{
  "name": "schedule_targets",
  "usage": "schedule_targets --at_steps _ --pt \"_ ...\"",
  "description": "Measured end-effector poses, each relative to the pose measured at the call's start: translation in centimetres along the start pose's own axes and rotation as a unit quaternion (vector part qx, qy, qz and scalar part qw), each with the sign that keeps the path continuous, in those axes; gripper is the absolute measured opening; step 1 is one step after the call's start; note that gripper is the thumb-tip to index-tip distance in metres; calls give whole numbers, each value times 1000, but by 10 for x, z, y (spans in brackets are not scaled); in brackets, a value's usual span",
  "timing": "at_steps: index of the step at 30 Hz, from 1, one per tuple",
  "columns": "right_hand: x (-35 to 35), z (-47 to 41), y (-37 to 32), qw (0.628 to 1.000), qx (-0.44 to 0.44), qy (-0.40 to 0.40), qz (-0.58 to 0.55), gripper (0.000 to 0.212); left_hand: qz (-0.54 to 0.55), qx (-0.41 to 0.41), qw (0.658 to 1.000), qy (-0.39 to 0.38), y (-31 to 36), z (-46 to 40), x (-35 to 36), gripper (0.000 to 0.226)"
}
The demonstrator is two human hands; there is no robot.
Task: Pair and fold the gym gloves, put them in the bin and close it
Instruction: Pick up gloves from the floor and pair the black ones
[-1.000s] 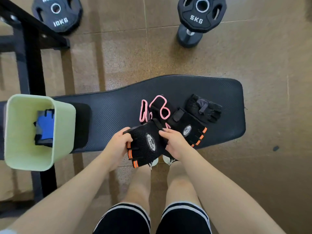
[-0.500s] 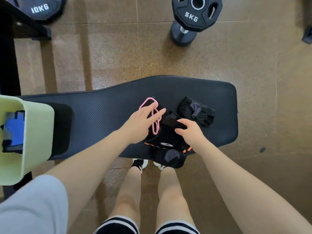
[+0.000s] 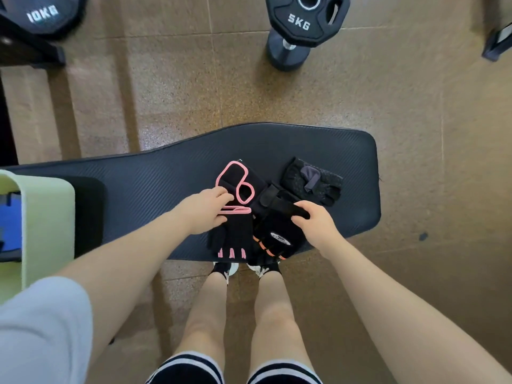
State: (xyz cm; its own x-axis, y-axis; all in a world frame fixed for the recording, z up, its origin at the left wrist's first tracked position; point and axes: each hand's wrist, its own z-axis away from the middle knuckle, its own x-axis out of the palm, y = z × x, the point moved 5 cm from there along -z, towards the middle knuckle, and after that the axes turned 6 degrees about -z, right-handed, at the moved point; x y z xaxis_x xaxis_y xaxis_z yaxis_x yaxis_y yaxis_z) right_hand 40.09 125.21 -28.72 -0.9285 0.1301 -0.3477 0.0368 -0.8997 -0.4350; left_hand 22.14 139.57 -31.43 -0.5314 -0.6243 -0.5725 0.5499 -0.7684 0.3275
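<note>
On the black bench pad [image 3: 166,184] lie several gym gloves. My left hand [image 3: 203,213] grips the cuff of a black glove with pink trim [image 3: 231,239], its fingers pointing toward me. A second pink-trimmed glove [image 3: 238,181] lies just beyond it. My right hand [image 3: 314,223] pinches the wrist strap of the black gloves with orange trim [image 3: 277,236], stacked at the pad's near edge. A plain black glove [image 3: 310,181] rests farther right. The pale green bin [image 3: 47,217] stands open at the left with a blue glove [image 3: 11,217] inside.
A 5 kg dumbbell [image 3: 302,26] stands on the brown floor beyond the bench. A 10 kg plate [image 3: 41,15] and a black rack foot [image 3: 33,48] are at the top left. My legs and shoes [image 3: 243,268] are under the bench's near edge.
The orange-trimmed gloves were laid together on the pad. My left hand went to the pink-trimmed gloves and pulled one toward the near edge. My right hand stayed on the orange pair's strap.
</note>
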Motion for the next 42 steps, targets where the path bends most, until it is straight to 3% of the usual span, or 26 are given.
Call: schedule_targets --at_steps 5,8,12,17,20,23,26,28,30,34,36,40,42 --pt "7 -7 -10 1000 -26 -8 -12 29 51 -57 997 22 16 -19 16 70" --pt "9 -6 -11 999 -40 -14 -12 27 -35 -103 994 21 18 -28 23 51" --pt "-1 -1 -14 997 -37 15 -59 24 69 -138 988 13 4 -22 27 30" --pt "-7 18 -15 999 -15 1 -34 25 51 -238 949 199 -30 14 -7 34" --pt "-3 33 -26 998 -26 -47 -19 24 130 -186 948 221 -20 27 -20 36" --pt "2 47 -39 996 -38 -81 5 19 295 -105 938 151 25 41 -19 26" --pt "7 55 -42 990 -58 -116 54 15 473 -120 865 112 67 52 -9 24" --pt "9 60 -38 986 -72 -136 60 17 577 -149 794 120 90 53 0 36" --pt "9 63 -28 985 -78 -146 47 22 627 -165 747 149 112 50 7 48" --pt "-3 66 -7 977 -99 -190 19 26 669 -188 687 210 157 41 19 54" --pt "-6 74 6 959 -90 -267 -12 34 689 -205 652 241 175 41 30 58" --pt "-6 90 34 902 -49 -428 0 69 701 -236 610 285 201 53 60 73" --pt "-2 90 44 886 -41 -461 36 64 704 -257 600 279 211 59 83 74"
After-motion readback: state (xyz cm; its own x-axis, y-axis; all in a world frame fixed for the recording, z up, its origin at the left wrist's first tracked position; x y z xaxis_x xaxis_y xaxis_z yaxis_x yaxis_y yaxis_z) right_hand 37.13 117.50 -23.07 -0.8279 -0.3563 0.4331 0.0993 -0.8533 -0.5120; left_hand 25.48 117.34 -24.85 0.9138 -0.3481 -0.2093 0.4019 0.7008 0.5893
